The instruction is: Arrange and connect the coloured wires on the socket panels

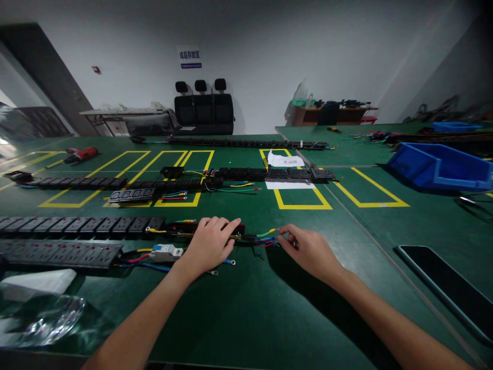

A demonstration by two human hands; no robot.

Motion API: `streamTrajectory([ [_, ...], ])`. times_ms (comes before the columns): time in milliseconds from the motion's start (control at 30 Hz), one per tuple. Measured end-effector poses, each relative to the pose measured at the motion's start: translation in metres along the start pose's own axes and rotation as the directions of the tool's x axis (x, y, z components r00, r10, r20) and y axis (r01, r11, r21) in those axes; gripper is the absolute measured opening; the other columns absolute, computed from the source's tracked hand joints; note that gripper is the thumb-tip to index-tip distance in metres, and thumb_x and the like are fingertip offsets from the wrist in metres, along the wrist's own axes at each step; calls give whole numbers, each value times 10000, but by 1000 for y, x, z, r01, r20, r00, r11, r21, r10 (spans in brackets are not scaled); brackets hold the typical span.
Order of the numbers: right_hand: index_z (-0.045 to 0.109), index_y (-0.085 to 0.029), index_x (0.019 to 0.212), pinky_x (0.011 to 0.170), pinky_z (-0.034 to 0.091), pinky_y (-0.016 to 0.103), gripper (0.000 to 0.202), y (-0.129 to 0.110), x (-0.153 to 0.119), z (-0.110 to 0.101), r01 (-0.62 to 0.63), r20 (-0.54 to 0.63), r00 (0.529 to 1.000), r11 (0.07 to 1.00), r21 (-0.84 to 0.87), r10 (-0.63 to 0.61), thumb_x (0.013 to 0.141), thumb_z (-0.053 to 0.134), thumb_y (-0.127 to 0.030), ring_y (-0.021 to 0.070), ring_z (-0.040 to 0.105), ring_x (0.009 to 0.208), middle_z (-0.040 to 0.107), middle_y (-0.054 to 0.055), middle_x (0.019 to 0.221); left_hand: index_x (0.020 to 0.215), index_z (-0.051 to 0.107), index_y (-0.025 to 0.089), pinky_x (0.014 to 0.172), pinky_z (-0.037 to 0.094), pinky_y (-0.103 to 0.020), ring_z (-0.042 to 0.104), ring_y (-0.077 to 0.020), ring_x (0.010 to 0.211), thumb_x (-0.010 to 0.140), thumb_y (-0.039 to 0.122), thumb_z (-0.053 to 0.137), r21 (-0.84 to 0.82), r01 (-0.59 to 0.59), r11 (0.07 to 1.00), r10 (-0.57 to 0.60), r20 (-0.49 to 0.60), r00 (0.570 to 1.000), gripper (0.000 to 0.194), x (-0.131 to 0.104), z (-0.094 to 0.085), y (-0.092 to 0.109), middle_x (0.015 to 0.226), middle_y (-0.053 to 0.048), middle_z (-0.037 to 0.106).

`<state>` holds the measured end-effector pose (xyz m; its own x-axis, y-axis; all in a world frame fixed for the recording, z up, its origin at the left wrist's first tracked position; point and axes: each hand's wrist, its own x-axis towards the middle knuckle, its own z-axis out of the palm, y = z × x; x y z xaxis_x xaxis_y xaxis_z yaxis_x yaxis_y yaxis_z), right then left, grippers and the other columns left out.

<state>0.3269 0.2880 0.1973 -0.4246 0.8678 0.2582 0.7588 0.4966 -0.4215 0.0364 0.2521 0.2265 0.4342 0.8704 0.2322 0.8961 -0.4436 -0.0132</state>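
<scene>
Steadying the dark strip module (184,227) on the green tabletop (239,313) seems the step: the left hand (211,241) drapes over it, the right hand (310,249) meets the yellow-green wire (265,234) tip. I cannot tell either grip; next likely calls for a fine pinch.

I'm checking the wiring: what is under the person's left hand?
Under the left hand, a narrow dark strip-shaped assembly shows on both sides, with thin multicoloured wires beyond its right end. Its covered middle cannot be seen.
</scene>
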Motion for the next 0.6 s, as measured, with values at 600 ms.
streamTrajectory([
  [600,794,-267,902,545,323,306,325,-2,-1,-3,1,42,999,989,-146,6,1005,509,-384,205,685,600,780,15,738,1460,500,218,941,413,-441,587,-266,1079,997,274,528,-21,10,1000,-10,9,1000,468,0,-1,1,1211,-90,658],
])
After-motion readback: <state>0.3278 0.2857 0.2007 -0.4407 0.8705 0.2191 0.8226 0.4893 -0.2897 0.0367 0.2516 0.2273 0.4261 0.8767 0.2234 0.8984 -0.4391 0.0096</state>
